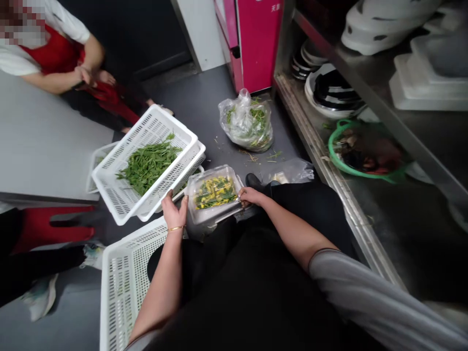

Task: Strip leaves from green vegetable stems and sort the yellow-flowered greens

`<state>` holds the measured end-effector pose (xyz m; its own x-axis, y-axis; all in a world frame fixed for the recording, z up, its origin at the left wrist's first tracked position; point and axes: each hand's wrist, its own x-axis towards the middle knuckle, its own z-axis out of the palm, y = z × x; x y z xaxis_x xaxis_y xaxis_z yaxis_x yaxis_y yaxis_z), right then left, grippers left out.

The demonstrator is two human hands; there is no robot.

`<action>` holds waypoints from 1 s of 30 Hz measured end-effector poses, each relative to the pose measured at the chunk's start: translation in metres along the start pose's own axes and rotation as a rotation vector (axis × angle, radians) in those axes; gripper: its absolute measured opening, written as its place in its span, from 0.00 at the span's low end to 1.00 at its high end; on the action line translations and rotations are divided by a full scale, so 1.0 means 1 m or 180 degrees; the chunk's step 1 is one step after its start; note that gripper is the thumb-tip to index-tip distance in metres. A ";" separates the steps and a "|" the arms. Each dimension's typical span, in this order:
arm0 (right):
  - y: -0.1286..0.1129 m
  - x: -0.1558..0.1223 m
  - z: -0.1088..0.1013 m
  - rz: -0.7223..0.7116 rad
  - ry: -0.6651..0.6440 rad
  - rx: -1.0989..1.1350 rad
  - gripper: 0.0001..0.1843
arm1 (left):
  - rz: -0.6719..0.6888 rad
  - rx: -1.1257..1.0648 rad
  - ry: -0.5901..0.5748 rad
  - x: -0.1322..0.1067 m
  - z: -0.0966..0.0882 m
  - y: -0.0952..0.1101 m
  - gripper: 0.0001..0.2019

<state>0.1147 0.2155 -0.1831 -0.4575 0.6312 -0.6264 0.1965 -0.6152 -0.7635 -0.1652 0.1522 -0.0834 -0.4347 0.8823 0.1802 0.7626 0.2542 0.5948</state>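
A clear plastic box [215, 194] of yellow flowers and green bits rests on my knees. My left hand [174, 210] is closed on the box's left edge. At its right edge, my right hand [251, 196] pinches the rim with closed fingers. Just left of the box, a white slotted basket [120, 195] filled with green leafy stems [148, 165] sits tilted on stacked baskets.
An empty white basket [122, 287] lies by my left leg. A plastic bag of green trimmings [246, 122] sits on the grey floor ahead. A steel shelf [329, 165] on the right holds plates and a green basket [361, 151]. Another person in a red apron [54, 53] sits at the top left.
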 end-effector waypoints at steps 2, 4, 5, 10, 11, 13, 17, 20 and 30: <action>0.000 -0.001 0.001 0.0011 0.0008 -0.0176 0.10 | -0.1026 -0.0541 -0.0144 -0.001 -0.001 -0.018 0.25; -0.001 0.000 0.003 0.0013 0.0026 -0.0392 0.10 | -0.1715 -0.0879 -0.0405 -0.003 0.006 -0.032 0.19; -0.003 0.000 0.003 0.0011 0.0041 -0.0517 0.09 | -0.1869 -0.0977 -0.0553 -0.004 0.012 -0.036 0.17; -0.017 -0.005 0.000 -0.0048 0.0236 -0.1341 0.11 | -0.2050 -0.1326 -0.0957 -0.008 0.036 -0.040 0.11; -0.021 -0.008 -0.002 -0.0075 0.0269 -0.1491 0.14 | -0.2061 -0.1363 -0.0963 -0.009 0.038 -0.039 0.12; -0.031 -0.015 -0.007 -0.0158 0.0411 -0.1917 0.22 | -0.2099 -0.1416 -0.0931 -0.010 0.040 -0.039 0.14; -0.060 -0.032 -0.006 -0.0313 0.1234 -0.3276 0.42 | -0.2161 -0.1514 -0.0858 -0.011 0.040 -0.042 0.11; -0.091 -0.033 0.003 -0.0727 0.1635 -0.3764 0.47 | -0.2215 -0.1595 -0.0804 -0.011 0.042 -0.042 0.11; -0.176 0.053 -0.002 -0.0851 0.1639 -0.2141 0.29 | -0.2653 -0.1545 -0.1006 -0.015 0.046 -0.044 0.10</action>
<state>0.0574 0.3576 -0.0825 -0.1460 0.9479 -0.2831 0.6811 -0.1112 -0.7237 -0.1701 0.1463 -0.1482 -0.5391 0.5798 -0.6109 -0.0333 0.7101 0.7033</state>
